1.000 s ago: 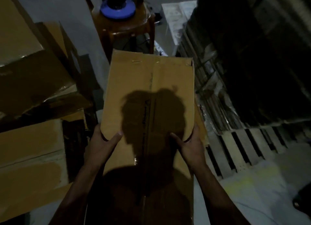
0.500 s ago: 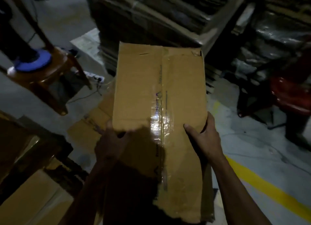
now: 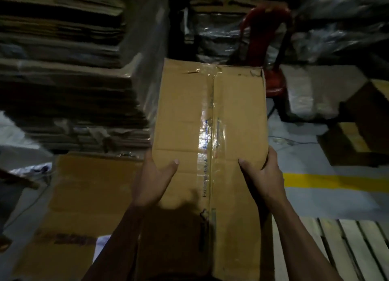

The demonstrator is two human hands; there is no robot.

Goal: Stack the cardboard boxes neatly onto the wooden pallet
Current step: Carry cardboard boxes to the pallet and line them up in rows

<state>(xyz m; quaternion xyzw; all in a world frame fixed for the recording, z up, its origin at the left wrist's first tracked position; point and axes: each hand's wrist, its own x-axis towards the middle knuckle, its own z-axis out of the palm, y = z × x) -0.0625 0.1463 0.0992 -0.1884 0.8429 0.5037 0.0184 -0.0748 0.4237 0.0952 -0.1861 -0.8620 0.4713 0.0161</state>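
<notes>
I carry a long brown cardboard box (image 3: 185, 116) with clear tape along its middle seam, held out in front of me at chest height. My left hand (image 3: 152, 182) grips its left edge, thumb on top and fingers hidden underneath. On the right edge, my right hand (image 3: 262, 173) grips the same way. The pale slats of a wooden pallet (image 3: 341, 247) show at the bottom right, beside and below the box. The box hides the floor right beneath it.
A tall stack of flattened cardboard (image 3: 69, 81) fills the left. Flat cardboard sheets (image 3: 84, 196) lie on the floor at lower left. A red plastic chair (image 3: 267, 38) stands behind the box. A yellow floor line (image 3: 336, 182) runs right, with dark boxes (image 3: 362, 133) beyond it.
I have turned right with the box in both hands. The brown stool and blue object have left the view; the red chair, cardboard stack and pale pallet have come into view.
</notes>
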